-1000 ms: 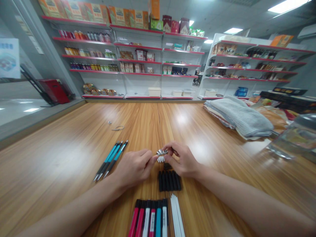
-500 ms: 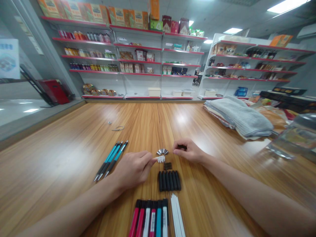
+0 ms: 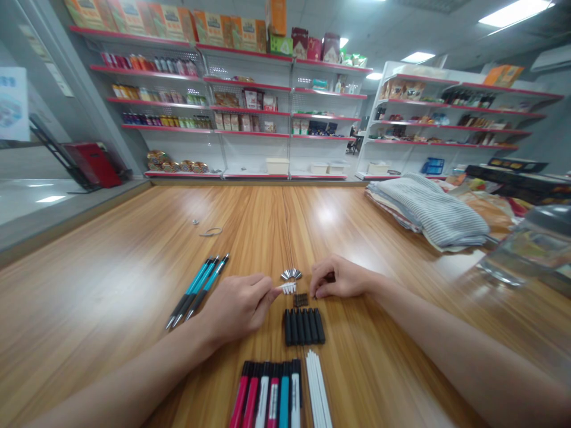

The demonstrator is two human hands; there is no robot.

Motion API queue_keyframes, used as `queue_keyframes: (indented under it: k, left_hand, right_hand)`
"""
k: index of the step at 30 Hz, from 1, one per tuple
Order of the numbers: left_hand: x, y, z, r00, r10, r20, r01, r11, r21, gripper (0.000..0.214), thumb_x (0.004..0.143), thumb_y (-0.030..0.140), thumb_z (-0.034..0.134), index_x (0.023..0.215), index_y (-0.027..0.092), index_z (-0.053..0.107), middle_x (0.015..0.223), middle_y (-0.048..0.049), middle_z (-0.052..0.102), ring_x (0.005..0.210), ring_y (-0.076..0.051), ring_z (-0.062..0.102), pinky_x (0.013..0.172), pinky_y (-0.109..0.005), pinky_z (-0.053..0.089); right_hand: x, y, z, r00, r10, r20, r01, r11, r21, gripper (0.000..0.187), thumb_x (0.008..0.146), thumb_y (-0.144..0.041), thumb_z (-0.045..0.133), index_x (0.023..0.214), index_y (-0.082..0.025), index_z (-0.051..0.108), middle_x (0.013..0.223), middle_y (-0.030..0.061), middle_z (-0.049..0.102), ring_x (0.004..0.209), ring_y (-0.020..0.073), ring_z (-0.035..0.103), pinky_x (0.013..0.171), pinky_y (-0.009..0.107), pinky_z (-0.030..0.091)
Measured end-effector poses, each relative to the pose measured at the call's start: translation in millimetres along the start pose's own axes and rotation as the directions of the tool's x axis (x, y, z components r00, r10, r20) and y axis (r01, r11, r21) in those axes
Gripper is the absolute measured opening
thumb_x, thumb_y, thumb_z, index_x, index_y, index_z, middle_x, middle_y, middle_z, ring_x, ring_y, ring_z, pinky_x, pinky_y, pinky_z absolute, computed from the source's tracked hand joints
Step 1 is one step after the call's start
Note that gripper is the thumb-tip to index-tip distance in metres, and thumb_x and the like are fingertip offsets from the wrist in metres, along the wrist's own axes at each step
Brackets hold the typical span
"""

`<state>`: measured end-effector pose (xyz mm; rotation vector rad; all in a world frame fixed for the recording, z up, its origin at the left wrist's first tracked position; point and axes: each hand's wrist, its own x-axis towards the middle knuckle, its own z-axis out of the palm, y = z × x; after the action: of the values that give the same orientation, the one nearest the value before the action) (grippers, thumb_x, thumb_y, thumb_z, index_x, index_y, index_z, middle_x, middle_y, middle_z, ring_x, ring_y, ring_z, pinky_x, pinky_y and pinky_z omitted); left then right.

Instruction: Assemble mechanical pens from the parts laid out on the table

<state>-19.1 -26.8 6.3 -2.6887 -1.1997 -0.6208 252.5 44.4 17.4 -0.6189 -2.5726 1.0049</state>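
Note:
My left hand [image 3: 245, 303] is closed in a pinch, a small white plastic pen part at its fingertips beside the row of small white parts [image 3: 289, 288]. To the right, my right hand [image 3: 341, 276] is lowered to the table with fingers curled and tips together beside the small dark springs [image 3: 300, 299]; whatever it pinches is too small to make out. Silver cone tips [image 3: 291, 274] form an arc just beyond. Nearer me are black grips [image 3: 304, 327], pink, white and blue pen barrels [image 3: 265, 392] and white refills [image 3: 318, 389]. Several whole blue-and-black pens [image 3: 198, 291] lie left of my left hand.
A thin loop [image 3: 210, 232] and a small metal piece [image 3: 195, 222] lie farther back on the wooden table [image 3: 250, 220]. Folded striped cloth [image 3: 432, 208] and a clear container [image 3: 526, 249] stand at the right. Stocked shelves [image 3: 250, 107] line the far side.
My right hand has dropped toward the table and nearer the springs, its fingers reaching down from a looser curl. My left hand keeps its pinch beside the white parts.

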Motion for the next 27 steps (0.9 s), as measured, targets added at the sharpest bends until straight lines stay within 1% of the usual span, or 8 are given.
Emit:
queue_keyframes:
  k: [2,5,7,10,13,17,22,27]
  left_hand:
    - [0.0,0.3,0.0,1.000,0.001,0.006,-0.001,1.000,-0.006,0.025,0.095,0.029,0.040,0.073,0.019,0.046,0.068,0.0008,0.053,0.057,-0.012,0.046,0.054,-0.028,0.026]
    - [0.1,0.3,-0.6,1.000,0.005,0.014,-0.005,1.000,-0.014,0.025,0.095,0.029,0.040,0.073,0.019,0.046,0.068,0.0009,0.053,0.057,-0.012,0.047,0.054,-0.029,0.027]
    - [0.1,0.4,-1.0,1.000,0.001,0.015,-0.001,1.000,-0.013,0.025,0.095,0.029,0.040,0.073,0.019,0.046,0.068,0.0007,0.053,0.058,-0.012,0.047,0.054,-0.029,0.027]
    - [0.1,0.6,-0.8,1.000,-0.001,0.003,0.001,1.000,-0.015,0.024,0.095,0.028,0.041,0.073,0.019,0.047,0.068,0.0006,0.053,0.058,-0.012,0.047,0.054,-0.029,0.027]
    - [0.4,0.9,-0.1,1.000,0.011,-0.011,-0.011,1.000,-0.022,0.023,0.094,0.027,0.042,0.073,0.018,0.048,0.067,0.0006,0.054,0.057,-0.011,0.047,0.053,-0.028,0.026]
    - [1.2,1.2,0.4,1.000,0.017,-0.016,-0.017,1.000,-0.018,0.023,0.094,0.027,0.043,0.073,0.018,0.048,0.067,0.0007,0.053,0.056,-0.011,0.046,0.052,-0.028,0.026]
    - [1.3,2.2,-0.2,0.999,0.004,-0.038,-0.005,1.000,-0.012,0.023,0.094,0.026,0.043,0.074,0.018,0.050,0.068,0.0006,0.054,0.056,-0.011,0.046,0.052,-0.028,0.027]
    - [1.1,2.6,-0.6,0.999,-0.008,-0.038,0.008,1.000,-0.002,0.024,0.094,0.028,0.043,0.073,0.018,0.049,0.067,0.0006,0.053,0.055,-0.011,0.044,0.053,-0.029,0.026]
  right_hand:
    - [-0.2,0.1,0.1,1.000,0.007,0.004,-0.007,1.000,0.013,0.014,0.075,-0.022,0.069,0.086,-0.015,0.074,0.071,0.0006,0.061,0.062,0.0095,0.051,0.057,0.021,0.038]
    - [-0.6,1.9,1.2,0.998,0.056,-0.020,-0.054,0.996,0.069,0.016,0.074,-0.019,0.068,0.089,-0.014,0.072,0.068,-0.0006,0.059,0.059,0.0086,0.047,0.054,0.020,0.035]
    - [-0.8,3.4,2.0,0.996,0.078,-0.034,-0.075,0.994,0.085,0.014,0.074,-0.017,0.066,0.086,-0.012,0.071,0.068,-0.0005,0.059,0.058,0.0081,0.046,0.053,0.020,0.034]
    - [-0.6,4.4,3.5,0.996,0.082,-0.033,-0.080,0.995,0.059,0.011,0.075,-0.016,0.064,0.082,-0.012,0.071,0.071,0.0007,0.062,0.059,0.0081,0.047,0.054,0.020,0.035]
    - [0.0,3.5,5.4,0.996,0.085,-0.027,-0.084,0.996,0.040,0.012,0.075,-0.017,0.063,0.082,-0.013,0.071,0.069,0.0004,0.061,0.057,0.0082,0.046,0.053,0.020,0.034]
    - [0.8,0.3,8.0,0.994,0.106,-0.030,-0.105,0.994,0.036,0.014,0.076,-0.019,0.064,0.087,-0.014,0.070,0.062,-0.0035,0.053,0.054,0.0075,0.041,0.053,0.020,0.033]
    - [1.5,-3.3,8.9,0.990,0.114,-0.082,-0.114,0.993,0.005,0.016,0.073,-0.020,0.067,0.088,-0.015,0.067,0.056,-0.0074,0.040,0.052,0.0075,0.038,0.053,0.020,0.032]
    - [1.9,-3.3,9.2,0.989,0.118,-0.086,-0.120,0.993,-0.017,0.014,0.074,-0.024,0.068,0.084,-0.015,0.067,0.054,-0.0078,0.039,0.050,0.0071,0.037,0.053,0.020,0.031]
